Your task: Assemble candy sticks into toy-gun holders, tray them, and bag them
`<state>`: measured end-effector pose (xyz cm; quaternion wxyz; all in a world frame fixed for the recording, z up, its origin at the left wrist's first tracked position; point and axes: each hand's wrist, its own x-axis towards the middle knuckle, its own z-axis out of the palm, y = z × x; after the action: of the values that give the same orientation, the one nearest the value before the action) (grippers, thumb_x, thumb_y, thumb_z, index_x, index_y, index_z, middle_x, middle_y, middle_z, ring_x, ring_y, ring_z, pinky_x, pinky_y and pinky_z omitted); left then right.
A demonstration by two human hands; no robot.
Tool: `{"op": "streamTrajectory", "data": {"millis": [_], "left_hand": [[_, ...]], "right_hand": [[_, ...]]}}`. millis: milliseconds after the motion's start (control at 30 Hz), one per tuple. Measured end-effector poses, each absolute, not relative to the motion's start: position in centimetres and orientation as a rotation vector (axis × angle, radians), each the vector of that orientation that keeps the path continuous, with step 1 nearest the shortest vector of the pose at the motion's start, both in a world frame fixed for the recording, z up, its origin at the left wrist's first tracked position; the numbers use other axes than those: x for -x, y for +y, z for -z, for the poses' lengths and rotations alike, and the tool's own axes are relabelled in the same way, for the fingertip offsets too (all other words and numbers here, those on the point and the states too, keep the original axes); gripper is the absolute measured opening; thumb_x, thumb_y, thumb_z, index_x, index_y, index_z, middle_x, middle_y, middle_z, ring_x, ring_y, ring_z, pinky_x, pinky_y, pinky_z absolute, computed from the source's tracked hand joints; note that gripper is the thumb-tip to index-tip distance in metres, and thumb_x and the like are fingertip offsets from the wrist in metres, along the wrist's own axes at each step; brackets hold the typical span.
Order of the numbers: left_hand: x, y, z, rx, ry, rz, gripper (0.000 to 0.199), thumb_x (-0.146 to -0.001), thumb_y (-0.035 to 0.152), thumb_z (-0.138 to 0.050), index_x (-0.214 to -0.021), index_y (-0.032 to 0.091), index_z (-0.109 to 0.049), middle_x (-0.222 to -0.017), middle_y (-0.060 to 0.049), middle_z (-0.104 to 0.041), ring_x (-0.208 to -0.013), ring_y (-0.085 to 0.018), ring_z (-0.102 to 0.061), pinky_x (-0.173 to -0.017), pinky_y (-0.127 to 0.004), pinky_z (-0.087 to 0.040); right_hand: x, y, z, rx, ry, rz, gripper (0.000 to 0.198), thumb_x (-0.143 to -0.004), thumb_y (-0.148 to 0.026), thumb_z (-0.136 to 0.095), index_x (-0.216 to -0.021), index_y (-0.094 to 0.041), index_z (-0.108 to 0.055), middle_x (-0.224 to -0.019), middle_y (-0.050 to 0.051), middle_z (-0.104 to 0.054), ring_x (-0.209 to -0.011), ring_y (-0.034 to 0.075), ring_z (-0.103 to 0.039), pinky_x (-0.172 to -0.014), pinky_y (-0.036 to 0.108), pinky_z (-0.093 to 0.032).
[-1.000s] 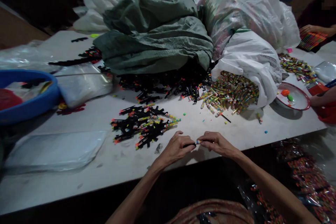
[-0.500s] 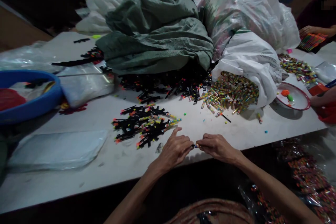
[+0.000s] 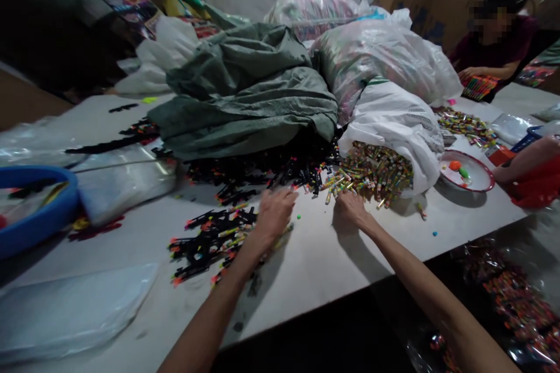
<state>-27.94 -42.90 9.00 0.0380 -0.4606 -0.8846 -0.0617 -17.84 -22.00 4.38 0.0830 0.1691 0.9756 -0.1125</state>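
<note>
My left hand reaches over the table between two lots of small black toy guns. A loose group of these toy guns, with orange tips and some patterned tubes among them, lies left of and beneath the wrist. The bigger heap of black toy guns spreads beyond the fingers, which are blurred. At the near edge of a heap of small, colourful patterned tubes, my right hand is closed, its fingers curled downward. What is inside its fingertips is hidden.
A dark green sack and a white sack stand behind the heaps. The blue basin is at left, the red-rimmed bowl at right. Clear plastic bags lie front left. A co-worker sits far right.
Both hands have moved apart and forward from the small patterned piece they held together near the table edge. The left is now by the toy guns, the right by the tubes. The view has tilted up.
</note>
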Motion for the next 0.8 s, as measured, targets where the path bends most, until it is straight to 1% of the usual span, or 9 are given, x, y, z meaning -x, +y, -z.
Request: {"op": "streamTrajectory", "data": {"millis": [100, 167, 233, 300, 400, 533, 600, 700, 800], "left_hand": [[30.7, -36.0, -7.3, 1.413, -2.716, 0.224, 0.037, -0.084, 0.006, -0.036, -0.104, 0.023, -0.062, -0.114, -0.011, -0.060, -0.108, -0.028, -0.050, -0.092, -0.047, -0.029], [32.5, -33.2, -6.2, 1.452, -2.686, 0.245, 0.037, -0.083, 0.006, -0.039, -0.105, 0.025, -0.062, -0.124, -0.011, -0.055, -0.117, -0.031, -0.044, -0.094, -0.052, -0.026], [33.9, -32.3, -5.4, 1.508, -2.660, 0.254, 0.036, -0.080, 0.006, -0.044, -0.103, 0.026, -0.063, -0.124, -0.010, -0.055, -0.118, -0.033, -0.043, -0.094, -0.054, -0.026], [34.4, -32.8, -4.7, 1.564, -2.637, 0.248, 0.033, -0.078, 0.007, -0.047, -0.099, 0.025, -0.064, -0.117, -0.010, -0.059, -0.112, -0.032, -0.047, -0.092, -0.053, -0.029], [32.9, -34.9, -3.7, 1.610, -2.612, 0.215, 0.025, -0.078, 0.013, -0.050, -0.097, 0.024, -0.064, -0.109, -0.011, -0.060, -0.105, -0.029, -0.050, -0.093, -0.052, -0.030], [28.5, -37.7, -2.7, 1.555, -2.570, 0.187, 0.026, -0.079, 0.020, -0.053, -0.104, 0.020, -0.060, -0.125, -0.016, -0.052, -0.116, -0.034, -0.045, -0.094, -0.055, -0.029], [26.8, -38.5, -2.8, 1.544, -2.540, 0.231, 0.021, -0.081, 0.020, -0.051, -0.100, 0.017, -0.059, -0.133, -0.017, -0.047, -0.122, -0.034, -0.043, -0.096, -0.053, -0.029], [25.7, -39.0, -3.5, 1.517, -2.587, 0.489, 0.020, -0.086, 0.020, -0.045, -0.100, 0.016, -0.058, -0.124, -0.015, -0.056, -0.111, -0.026, -0.053, -0.092, -0.043, -0.038], [25.4, -39.1, -4.6, 1.374, -2.725, 0.849, 0.024, -0.085, 0.026, -0.046, -0.106, 0.018, -0.056, -0.095, -0.007, -0.066, -0.087, -0.020, -0.062, -0.076, -0.032, -0.045]], "right_hand": [[18.6, -22.8, -3.7, -0.507, 2.931, 0.308, 0.038, -0.088, -0.013, -0.037, -0.124, -0.012, -0.048, -0.118, 0.018, -0.056, -0.107, 0.026, -0.054, -0.086, 0.038, -0.040], [18.4, -23.1, -3.5, -0.511, 2.951, 0.292, 0.038, -0.088, -0.014, -0.036, -0.125, -0.013, -0.047, -0.122, 0.018, -0.054, -0.108, 0.027, -0.053, -0.087, 0.039, -0.040], [18.3, -23.1, -3.3, -0.510, 2.961, 0.286, 0.036, -0.088, -0.016, -0.037, -0.122, -0.013, -0.050, -0.122, 0.017, -0.054, -0.106, 0.027, -0.054, -0.084, 0.039, -0.041], [18.4, -22.8, -3.2, -0.515, 2.962, 0.292, 0.034, -0.087, -0.017, -0.039, -0.118, -0.014, -0.052, -0.119, 0.015, -0.056, -0.103, 0.026, -0.056, -0.082, 0.038, -0.043], [18.4, -22.4, -3.0, -0.523, 2.977, 0.335, 0.034, -0.088, -0.018, -0.038, -0.119, -0.015, -0.051, -0.122, 0.015, -0.054, -0.106, 0.026, -0.053, -0.084, 0.038, -0.041], [17.7, -22.4, -2.7, -0.465, 3.015, 0.425, 0.029, -0.089, -0.017, -0.038, -0.114, -0.016, -0.053, -0.121, 0.014, -0.053, -0.110, 0.026, -0.048, -0.089, 0.039, -0.037], [17.0, -22.6, -2.5, -0.424, 3.073, 0.497, 0.025, -0.087, -0.017, -0.041, -0.108, -0.016, -0.055, -0.116, 0.014, -0.055, -0.108, 0.025, -0.048, -0.090, 0.038, -0.036], [15.5, -22.9, -2.6, -0.427, 3.170, 0.788, 0.017, -0.084, -0.018, -0.044, -0.098, -0.016, -0.055, -0.102, 0.010, -0.058, -0.096, 0.020, -0.050, -0.084, 0.033, -0.037], [13.9, -23.2, -3.2, -0.434, 2.983, 1.440, 0.010, -0.082, -0.023, -0.048, -0.087, -0.017, -0.054, -0.076, 0.001, -0.055, -0.071, 0.014, -0.049, -0.066, 0.026, -0.039]]}}
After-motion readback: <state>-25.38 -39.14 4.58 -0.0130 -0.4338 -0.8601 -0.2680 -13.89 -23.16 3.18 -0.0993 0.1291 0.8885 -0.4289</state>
